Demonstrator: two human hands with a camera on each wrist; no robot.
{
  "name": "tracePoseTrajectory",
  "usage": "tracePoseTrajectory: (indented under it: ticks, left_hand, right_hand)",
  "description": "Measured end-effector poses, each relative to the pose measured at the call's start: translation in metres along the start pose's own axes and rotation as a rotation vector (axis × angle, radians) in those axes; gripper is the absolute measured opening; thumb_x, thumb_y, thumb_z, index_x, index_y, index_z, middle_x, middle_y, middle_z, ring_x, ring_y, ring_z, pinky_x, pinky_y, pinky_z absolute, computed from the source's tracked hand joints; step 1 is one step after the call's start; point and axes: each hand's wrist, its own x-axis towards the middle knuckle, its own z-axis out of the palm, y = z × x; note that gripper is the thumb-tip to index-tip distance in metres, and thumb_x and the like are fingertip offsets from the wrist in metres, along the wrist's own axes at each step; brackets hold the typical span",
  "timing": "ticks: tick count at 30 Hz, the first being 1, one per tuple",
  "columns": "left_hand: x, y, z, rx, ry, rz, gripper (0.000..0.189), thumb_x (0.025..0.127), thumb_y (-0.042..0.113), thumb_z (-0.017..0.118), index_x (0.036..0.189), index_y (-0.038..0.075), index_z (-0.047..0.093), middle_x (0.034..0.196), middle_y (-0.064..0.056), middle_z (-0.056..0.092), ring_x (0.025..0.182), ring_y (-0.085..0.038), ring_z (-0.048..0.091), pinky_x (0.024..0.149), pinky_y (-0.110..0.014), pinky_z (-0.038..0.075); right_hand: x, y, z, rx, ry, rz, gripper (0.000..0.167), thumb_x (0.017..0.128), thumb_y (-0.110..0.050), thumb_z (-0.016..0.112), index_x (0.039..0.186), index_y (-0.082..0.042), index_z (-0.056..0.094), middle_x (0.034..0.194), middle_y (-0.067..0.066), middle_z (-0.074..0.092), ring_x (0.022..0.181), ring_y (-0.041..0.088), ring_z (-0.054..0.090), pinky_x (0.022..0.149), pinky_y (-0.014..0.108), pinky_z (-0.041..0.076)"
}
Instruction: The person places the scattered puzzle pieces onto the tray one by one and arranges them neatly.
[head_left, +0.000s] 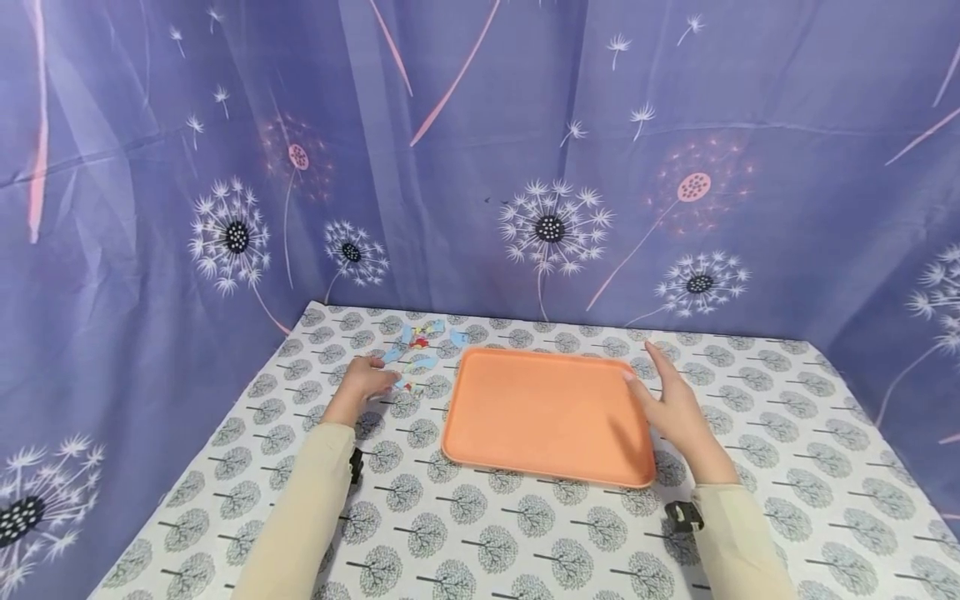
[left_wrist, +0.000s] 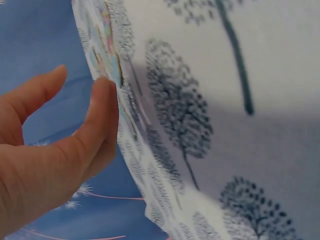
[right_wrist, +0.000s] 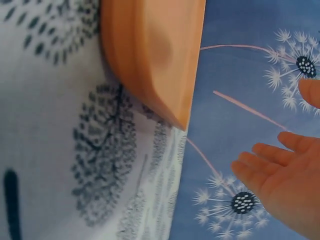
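Several thin, flat pieces in light blue with red and yellow patches (head_left: 420, 342) lie scattered at the far left of the table. At their near-left side, my left hand (head_left: 367, 379) reaches low over the cloth. In the left wrist view, its thumb stands apart from the fingers (left_wrist: 102, 107), whose tips come right at the coloured pieces (left_wrist: 111, 55); nothing shows in the gap. An orange rectangular tray (head_left: 547, 417) lies flat in the middle, with nothing on it. My right hand (head_left: 678, 412) hovers by the tray's right edge, fingers spread and holding nothing.
A white tablecloth printed with grey trees (head_left: 495, 546) covers the table. Behind and at both sides hangs a blue-purple curtain with dandelions (head_left: 465, 208). Each wrist wears a black strap, such as the right wrist's strap (head_left: 684, 517).
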Motion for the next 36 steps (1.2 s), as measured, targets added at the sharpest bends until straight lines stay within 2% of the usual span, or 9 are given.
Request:
tracePoseTrajectory:
  ticks: [4, 8, 11, 17, 23, 26, 29, 32, 36]
  left_hand:
    - [0.006, -0.002, 0.001, -0.048, -0.044, -0.026, 0.06, 0.092, 0.005, 0.063, 0.14, -0.014, 0.033, 0.137, -0.033, 0.042, 0.106, -0.033, 0.062, 0.093, -0.038, 0.055]
    - [0.01, -0.001, 0.003, -0.103, -0.062, -0.054, 0.056, 0.09, 0.003, 0.064, 0.136, -0.014, 0.036, 0.133, -0.031, 0.046, 0.085, -0.021, 0.068, 0.085, -0.034, 0.058]
    - [0.011, 0.0, 0.005, -0.103, -0.063, -0.061, 0.054, 0.089, 0.002, 0.066, 0.134, -0.013, 0.039, 0.131, -0.03, 0.048, 0.072, -0.013, 0.067, 0.082, -0.033, 0.059]
    - [0.014, -0.002, 0.012, -0.068, -0.037, -0.053, 0.056, 0.084, 0.001, 0.07, 0.131, -0.012, 0.043, 0.123, -0.028, 0.053, 0.066, -0.01, 0.064, 0.071, -0.027, 0.06]
    - [0.018, -0.002, 0.019, 0.039, 0.023, -0.031, 0.054, 0.081, 0.006, 0.075, 0.125, -0.01, 0.048, 0.095, -0.014, 0.061, 0.058, -0.007, 0.059, 0.064, -0.025, 0.058]
    - [0.018, -0.001, 0.022, 0.125, 0.052, -0.019, 0.051, 0.081, 0.01, 0.076, 0.121, -0.01, 0.051, 0.074, -0.006, 0.061, 0.054, -0.006, 0.057, 0.068, -0.029, 0.059]
    - [0.017, 0.0, 0.023, 0.2, 0.075, 0.001, 0.048, 0.081, 0.01, 0.077, 0.116, -0.011, 0.053, 0.062, -0.001, 0.059, 0.05, -0.007, 0.056, 0.074, -0.034, 0.059]
    - [0.016, 0.0, 0.023, 0.26, 0.085, 0.012, 0.044, 0.08, 0.011, 0.077, 0.112, -0.011, 0.055, 0.059, -0.001, 0.059, 0.051, -0.008, 0.056, 0.076, -0.037, 0.058]
    - [0.017, 0.0, 0.023, 0.3, 0.088, 0.003, 0.043, 0.08, 0.012, 0.078, 0.11, -0.01, 0.056, 0.061, -0.003, 0.061, 0.054, -0.011, 0.057, 0.076, -0.039, 0.057]
  right_hand:
    - [0.001, 0.01, -0.001, 0.088, -0.026, 0.033, 0.074, 0.1, -0.041, 0.048, 0.155, -0.007, 0.01, 0.152, 0.03, 0.021, 0.135, 0.052, 0.025, 0.11, 0.063, 0.027]
    - [0.001, 0.016, -0.003, 0.188, -0.071, 0.069, 0.075, 0.101, -0.04, 0.048, 0.154, -0.004, 0.009, 0.152, 0.031, 0.022, 0.136, 0.051, 0.025, 0.111, 0.062, 0.028]
    - [0.001, 0.019, -0.004, 0.238, -0.115, 0.115, 0.075, 0.101, -0.04, 0.047, 0.154, -0.004, 0.007, 0.152, 0.031, 0.021, 0.137, 0.05, 0.025, 0.111, 0.061, 0.028]
    - [0.0, 0.027, -0.003, 0.328, -0.157, 0.168, 0.072, 0.102, -0.035, 0.046, 0.153, 0.0, 0.009, 0.152, 0.03, 0.022, 0.136, 0.047, 0.029, 0.111, 0.057, 0.031]
    - [0.002, 0.035, -0.002, 0.403, -0.159, 0.196, 0.066, 0.103, -0.025, 0.047, 0.152, 0.002, 0.013, 0.152, 0.029, 0.025, 0.135, 0.043, 0.033, 0.111, 0.049, 0.034]
    - [0.003, 0.037, 0.0, 0.435, -0.154, 0.216, 0.061, 0.102, -0.017, 0.047, 0.151, 0.005, 0.016, 0.151, 0.029, 0.027, 0.134, 0.042, 0.036, 0.107, 0.036, 0.042]
    - [0.004, 0.04, 0.002, 0.464, -0.158, 0.234, 0.059, 0.1, -0.01, 0.049, 0.149, 0.007, 0.02, 0.149, 0.03, 0.03, 0.132, 0.041, 0.039, 0.099, 0.023, 0.048]
    - [0.006, 0.044, 0.004, 0.479, -0.17, 0.247, 0.059, 0.098, -0.005, 0.051, 0.147, 0.009, 0.023, 0.146, 0.031, 0.033, 0.127, 0.038, 0.046, 0.096, 0.021, 0.05]
    - [0.009, 0.049, 0.006, 0.48, -0.19, 0.276, 0.058, 0.095, -0.002, 0.054, 0.145, 0.012, 0.027, 0.142, 0.033, 0.038, 0.116, 0.026, 0.057, 0.095, 0.024, 0.051]
